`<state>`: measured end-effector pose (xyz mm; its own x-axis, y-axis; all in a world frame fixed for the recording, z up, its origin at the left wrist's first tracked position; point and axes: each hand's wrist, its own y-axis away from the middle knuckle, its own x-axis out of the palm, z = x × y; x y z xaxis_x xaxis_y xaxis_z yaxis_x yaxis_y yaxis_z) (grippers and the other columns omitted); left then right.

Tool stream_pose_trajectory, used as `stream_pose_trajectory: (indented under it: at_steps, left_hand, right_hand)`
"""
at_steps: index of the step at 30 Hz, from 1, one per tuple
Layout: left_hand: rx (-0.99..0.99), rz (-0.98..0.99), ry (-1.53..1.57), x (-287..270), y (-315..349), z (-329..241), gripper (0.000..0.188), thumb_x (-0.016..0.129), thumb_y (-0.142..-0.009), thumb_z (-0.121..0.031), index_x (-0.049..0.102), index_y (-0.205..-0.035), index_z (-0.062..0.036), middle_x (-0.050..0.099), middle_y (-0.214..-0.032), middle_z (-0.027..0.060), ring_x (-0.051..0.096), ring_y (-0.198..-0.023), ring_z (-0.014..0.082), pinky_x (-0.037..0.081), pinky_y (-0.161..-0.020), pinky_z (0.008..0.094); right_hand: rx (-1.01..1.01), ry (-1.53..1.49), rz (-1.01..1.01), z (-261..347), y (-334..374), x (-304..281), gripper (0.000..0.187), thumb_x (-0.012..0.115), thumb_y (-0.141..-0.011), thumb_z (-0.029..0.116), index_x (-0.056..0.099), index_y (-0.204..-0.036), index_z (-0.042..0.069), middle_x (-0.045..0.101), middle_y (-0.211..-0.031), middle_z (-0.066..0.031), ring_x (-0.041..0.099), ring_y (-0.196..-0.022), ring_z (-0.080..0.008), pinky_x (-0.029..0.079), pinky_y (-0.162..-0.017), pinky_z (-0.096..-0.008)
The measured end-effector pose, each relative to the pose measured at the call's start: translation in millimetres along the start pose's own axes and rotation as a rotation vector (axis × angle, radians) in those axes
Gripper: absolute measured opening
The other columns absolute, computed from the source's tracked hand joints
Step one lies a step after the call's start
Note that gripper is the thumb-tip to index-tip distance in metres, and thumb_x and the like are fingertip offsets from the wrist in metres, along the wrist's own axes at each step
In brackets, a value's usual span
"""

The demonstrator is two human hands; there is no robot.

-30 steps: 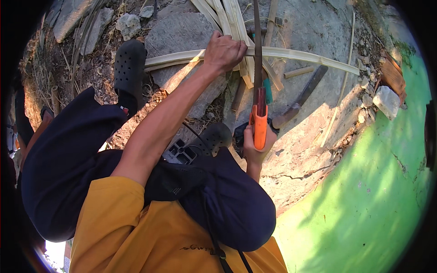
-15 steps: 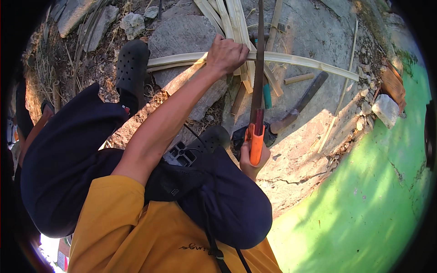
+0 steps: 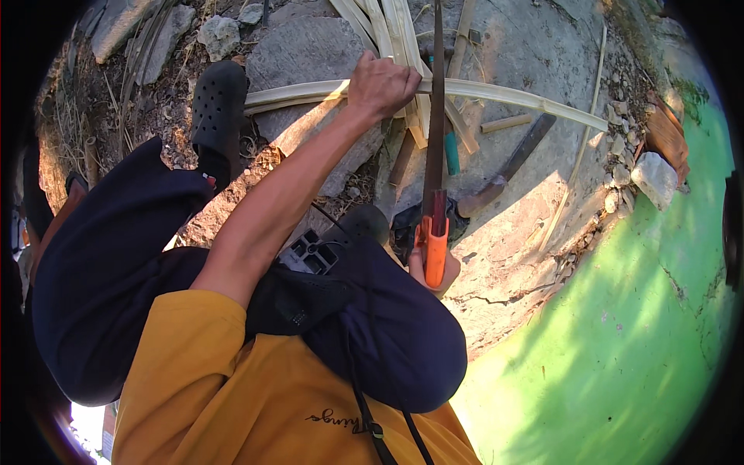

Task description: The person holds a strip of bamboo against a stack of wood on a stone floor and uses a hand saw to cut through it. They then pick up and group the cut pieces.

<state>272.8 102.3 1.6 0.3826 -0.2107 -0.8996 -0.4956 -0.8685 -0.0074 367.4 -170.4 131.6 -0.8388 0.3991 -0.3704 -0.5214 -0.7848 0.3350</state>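
Note:
My left hand [image 3: 381, 87] is closed in a fist around a long pale bamboo strip [image 3: 511, 94] that lies crosswise over other split strips [image 3: 397, 35]. My right hand [image 3: 449, 271] grips the orange handle of a handsaw [image 3: 435, 128]. Its long dark blade points away from me and crosses the strip just right of my left fist. Whether the teeth are cutting into the strip cannot be made out. Under the blade lies a tool with a teal handle [image 3: 452, 153], partly hidden.
Right of the saw lies a long knife [image 3: 526, 149] with a dark blade and wooden handle. A short stick [image 3: 505, 123] is near it. Stones [image 3: 655, 180] edge the green surface [image 3: 612, 341] at right. My shoe [image 3: 219, 108] rests on rubble at left.
The saw and my right hand have shifted slightly toward me against the ground. My left hand keeps its hold on the strip. The whole view has moved a little.

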Motion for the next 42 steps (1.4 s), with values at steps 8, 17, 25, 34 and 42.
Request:
stream_pose_trajectory:
  at_steps: [8, 17, 25, 34, 42]
  left_hand:
    - [0.004, -0.08, 0.042, 7.5, -2.9, 0.3, 0.048, 0.044, -0.099, -0.03, 0.07, -0.064, -0.0075, 0.063, -0.061, 0.0181, 0.059, -0.058, 0.0344, 0.04, -0.071, 0.0454]
    - [0.048, -0.045, 0.031, 3.5, -5.5, 3.1, 0.05, 0.045, -0.098, -0.033, 0.068, -0.062, -0.0073, 0.062, -0.06, 0.018, 0.058, -0.057, 0.0356, 0.04, -0.068, 0.0455]
    - [0.012, -0.041, 0.0, 4.9, -6.7, 8.1, 0.054, 0.041, -0.1, -0.033, 0.066, -0.061, -0.0061, 0.062, -0.061, 0.0182, 0.057, -0.057, 0.0358, 0.04, -0.068, 0.047]
    - [0.023, -0.052, 0.028, 5.4, -3.7, -4.6, 0.047, 0.045, -0.098, -0.032, 0.067, -0.064, -0.0073, 0.063, -0.064, 0.018, 0.061, -0.061, 0.0367, 0.041, -0.068, 0.0481]
    - [0.037, -0.055, 0.021, 11.2, -5.0, 2.9, 0.045, 0.045, -0.098, -0.032, 0.067, -0.068, -0.0078, 0.062, -0.063, 0.0178, 0.059, -0.059, 0.0377, 0.041, -0.065, 0.0488]
  right_hand:
    - [0.057, 0.129, -0.033, 7.4, 20.9, -4.0, 0.005, 0.065, -0.079, -0.001, 0.06, -0.079, -0.003, 0.056, -0.062, -0.0028, 0.049, -0.057, -0.0062, 0.042, -0.056, -0.0262]
    - [-0.138, 0.035, -0.008, -29.8, -23.5, 4.9, 0.031, 0.066, -0.076, -0.001, 0.072, -0.106, -0.004, 0.057, -0.062, -0.0033, 0.051, -0.054, -0.0069, 0.044, -0.056, -0.0244]
    - [-0.217, 0.114, 0.037, -14.5, -49.2, 10.0, 0.007, 0.067, -0.078, 0.0, 0.062, -0.082, -0.001, 0.051, -0.056, -0.0038, 0.049, -0.047, -0.0101, 0.041, -0.05, -0.0294]
    - [-0.174, 0.096, 0.023, -22.8, -16.0, -3.2, 0.016, 0.063, -0.078, -0.004, 0.07, -0.092, -0.003, 0.059, -0.062, -0.0043, 0.054, -0.052, -0.0101, 0.045, -0.055, -0.0269]
    - [0.016, -0.036, -0.005, -36.0, 21.9, -6.5, 0.045, 0.06, -0.082, -0.006, 0.069, -0.125, -0.004, 0.075, -0.098, -0.0127, 0.07, -0.091, -0.0124, 0.052, -0.08, -0.024]
